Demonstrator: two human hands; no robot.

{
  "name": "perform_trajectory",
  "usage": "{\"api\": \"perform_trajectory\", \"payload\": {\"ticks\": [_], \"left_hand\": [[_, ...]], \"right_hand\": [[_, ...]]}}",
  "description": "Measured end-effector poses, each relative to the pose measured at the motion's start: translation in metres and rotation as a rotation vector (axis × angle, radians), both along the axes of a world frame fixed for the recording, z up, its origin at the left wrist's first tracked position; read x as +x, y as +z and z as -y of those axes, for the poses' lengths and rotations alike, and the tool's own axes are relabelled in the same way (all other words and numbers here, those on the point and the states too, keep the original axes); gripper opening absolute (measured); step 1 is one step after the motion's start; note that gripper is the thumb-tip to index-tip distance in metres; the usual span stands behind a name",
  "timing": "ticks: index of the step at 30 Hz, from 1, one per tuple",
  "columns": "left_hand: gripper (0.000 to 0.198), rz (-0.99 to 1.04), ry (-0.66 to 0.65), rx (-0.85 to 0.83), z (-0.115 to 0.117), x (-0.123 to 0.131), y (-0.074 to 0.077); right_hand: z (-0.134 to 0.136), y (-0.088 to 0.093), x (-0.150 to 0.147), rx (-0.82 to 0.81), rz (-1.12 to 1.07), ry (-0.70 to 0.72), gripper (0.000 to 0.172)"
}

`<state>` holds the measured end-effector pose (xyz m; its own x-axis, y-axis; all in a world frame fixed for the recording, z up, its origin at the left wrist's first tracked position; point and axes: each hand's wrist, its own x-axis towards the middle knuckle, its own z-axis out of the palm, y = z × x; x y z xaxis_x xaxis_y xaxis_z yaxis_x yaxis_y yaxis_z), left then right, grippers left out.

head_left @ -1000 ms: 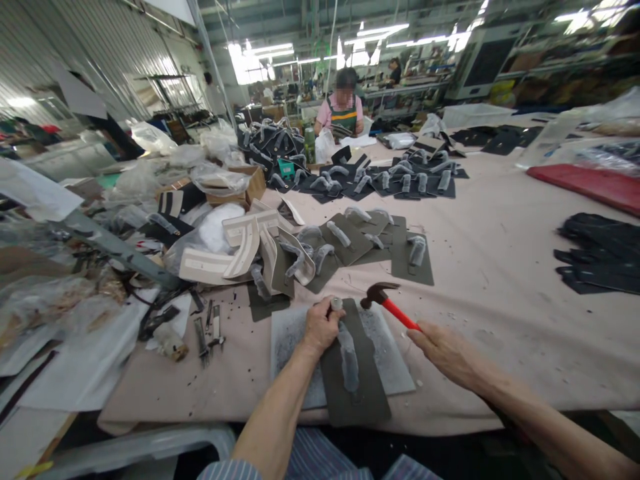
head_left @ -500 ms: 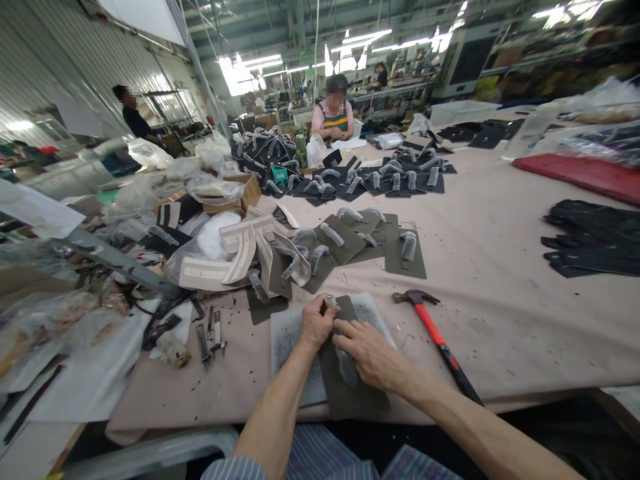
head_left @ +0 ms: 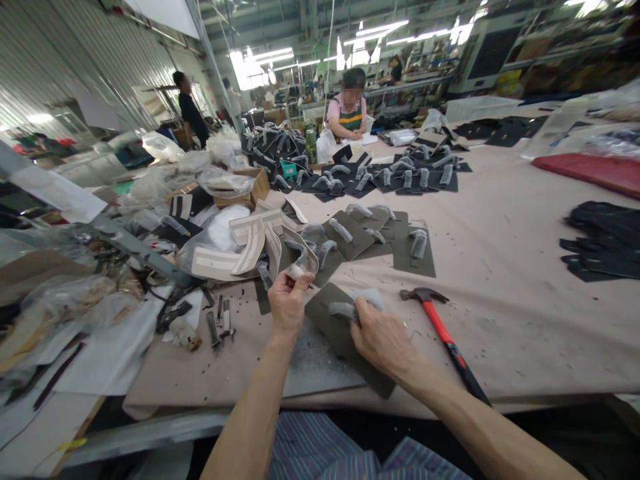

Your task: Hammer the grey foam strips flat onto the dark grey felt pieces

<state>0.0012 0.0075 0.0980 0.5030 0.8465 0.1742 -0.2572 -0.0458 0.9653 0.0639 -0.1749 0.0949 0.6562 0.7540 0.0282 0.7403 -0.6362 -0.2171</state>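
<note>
My left hand [head_left: 287, 307] is closed, with a small whitish object [head_left: 296, 271] pinched at its fingertips; its exact kind is unclear. Closed too is my right hand [head_left: 383, 340], gripping an olive-grey panel [head_left: 327, 307] at the far end of its plastic-wrapped handle [head_left: 342, 309]. The panel lies tilted and partly raised over a speckled grey-white board [head_left: 320, 373]. Just beyond my left hand are pale-backed curved panels [head_left: 263, 247] and more olive panels with wrapped handles. To the right of my right hand rests a claw hammer [head_left: 440, 327] with a red and black handle.
Small metal tools [head_left: 220, 327] lie left of the board. Plastic bags and a cardboard box [head_left: 257, 187] crowd the left side. Dark panels with wrapped handles [head_left: 385, 177] spread farther back. Black pieces [head_left: 600, 240] lie at right. A co-worker [head_left: 349, 110] sits across the table.
My left hand has moved left and away from the panel with the whitish object. My right hand has turned and lifted the panel, exposing more of the board. The camera view has shifted left.
</note>
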Motion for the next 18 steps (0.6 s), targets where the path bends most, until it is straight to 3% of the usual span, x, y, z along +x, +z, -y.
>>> {"api": "perform_trajectory", "payload": {"ticks": [4,7,10,14,18], "left_hand": [[0.024,-0.094,-0.122,0.015,0.015,0.006,-0.036],[0.025,-0.116,-0.192,-0.014,0.023,0.017,-0.065],[0.024,-0.133,-0.245,-0.012,0.024,0.025,-0.085],[0.024,-0.171,-0.256,0.013,0.022,0.031,-0.1],[0.023,-0.214,-0.267,0.069,0.021,0.031,-0.103]], "right_hand": [[0.002,-0.03,-0.013,0.068,-0.156,0.0,0.041],[0.002,-0.045,-0.019,0.116,-0.204,-0.015,0.042],[0.001,-0.045,-0.017,0.127,-0.265,-0.034,0.038],[0.003,-0.039,-0.014,0.202,-0.435,-0.055,0.042],[0.004,-0.039,-0.017,0.304,-0.597,-0.088,0.046]]}}
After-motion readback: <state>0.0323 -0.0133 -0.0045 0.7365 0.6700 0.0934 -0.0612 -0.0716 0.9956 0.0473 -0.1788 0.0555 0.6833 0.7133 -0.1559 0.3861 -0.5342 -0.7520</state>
